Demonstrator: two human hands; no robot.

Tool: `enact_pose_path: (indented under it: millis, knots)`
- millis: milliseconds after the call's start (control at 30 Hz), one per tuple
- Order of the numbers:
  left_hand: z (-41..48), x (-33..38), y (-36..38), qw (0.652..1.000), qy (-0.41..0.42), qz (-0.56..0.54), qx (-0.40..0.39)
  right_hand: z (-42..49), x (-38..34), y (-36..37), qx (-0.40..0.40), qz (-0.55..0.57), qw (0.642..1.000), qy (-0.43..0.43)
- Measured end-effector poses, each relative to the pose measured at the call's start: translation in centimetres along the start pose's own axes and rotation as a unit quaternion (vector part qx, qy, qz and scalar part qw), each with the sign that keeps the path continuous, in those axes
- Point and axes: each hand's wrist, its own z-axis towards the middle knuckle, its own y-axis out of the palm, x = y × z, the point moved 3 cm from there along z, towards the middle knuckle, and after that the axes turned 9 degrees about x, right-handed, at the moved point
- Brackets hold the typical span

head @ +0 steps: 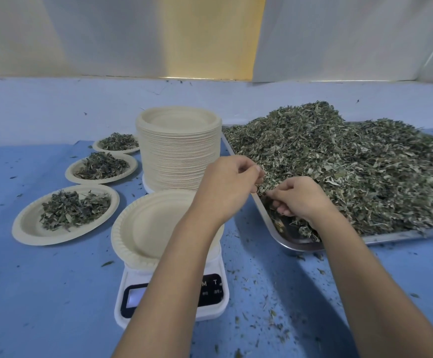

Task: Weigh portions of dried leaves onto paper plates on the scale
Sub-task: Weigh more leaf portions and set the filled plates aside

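Gathering dried leaves [339,164] at the tray's [269,223] near left corner, left hand [225,187] and right hand [298,200] curl fingers round likely light, crumbly clumps; scoop loosely. Empty plate [143,228] sits on the scale [174,306].

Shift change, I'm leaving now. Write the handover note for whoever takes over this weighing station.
Left hand and right hand: both pinching dried leaves at the near left corner of the tray.
Empty plate sits on the scale; plate stack behind it.
Done: three filled plates on the left.
Left: load this plate, weigh it, set it aside, repeat.
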Motion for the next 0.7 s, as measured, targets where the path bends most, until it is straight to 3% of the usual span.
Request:
enact_pose_path:
  millis: [133,300,367,500,600,700]
  knots:
    - [0.0,0.0,0.1,1.000,0.004,0.009,-0.006,0.2,0.1,-0.6,0.007,-0.066,0.998,0.016]
    - [0.0,0.1,0.2,1.000,0.006,0.011,-0.011,-0.7,1.2,0.1,-0.161,-0.178,0.962,0.128]
    - [0.0,0.0,0.3,1.000,0.004,0.011,-0.014,-0.4,1.2,0.5,-0.123,-0.138,0.977,0.107]
    - [0.0,-0.1,0.5,1.000,0.002,0.009,-0.013,0.0,-0.2,1.1,-0.043,-0.097,0.994,-0.030]
    - [-0.1,0.0,0.8,1.000,0.011,0.024,-0.017,0.0,-0.3,0.4,-0.013,-0.055,0.998,-0.022]
    - [-0.4,0.0,1.1,0.999,0.016,0.034,-0.024,-0.2,-0.5,-1.2,0.019,-0.158,0.987,-0.035]
